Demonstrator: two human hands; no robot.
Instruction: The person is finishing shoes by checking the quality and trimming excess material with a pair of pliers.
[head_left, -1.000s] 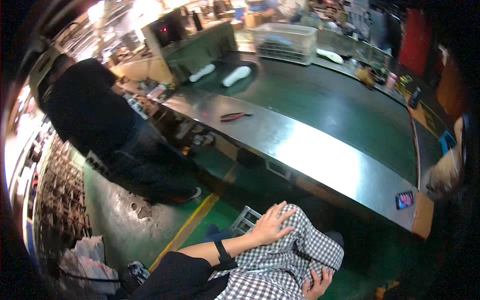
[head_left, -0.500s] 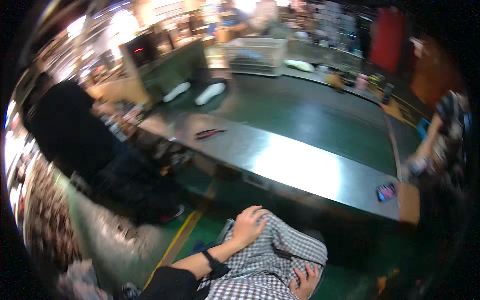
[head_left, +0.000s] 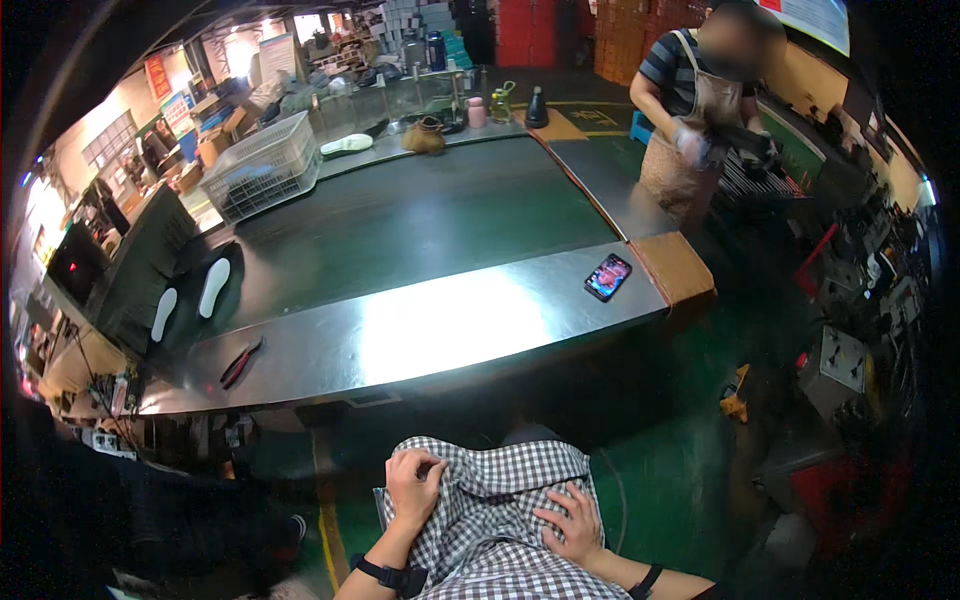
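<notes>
My left hand (head_left: 414,487) rests on my left knee, over a black-and-white checked apron (head_left: 490,500). Its fingers bend loosely over the cloth, and nothing shows in them. On the apron over my right thigh lies my right hand (head_left: 572,522), fingers spread and holding nothing. Both wrists wear black straps. Ahead of me is a bench with a shiny metal front strip (head_left: 330,352). Red-handled pliers (head_left: 240,364) lie at the strip's left part, and a phone with a lit screen (head_left: 608,277) lies near its right end.
Two white insoles (head_left: 214,288) lie on dark pieces at the bench's left. Behind are a grey plastic crate (head_left: 262,168), a white shoe-shaped piece (head_left: 347,145), a brown shoe (head_left: 424,137) and bottles (head_left: 501,102). A gloved co-worker (head_left: 680,130) stands at the far right holding something dark.
My view has swung to the right, bringing the co-worker and the bench's right end into fuller sight. My right hand and forearm show more. Both hands stay on my lap.
</notes>
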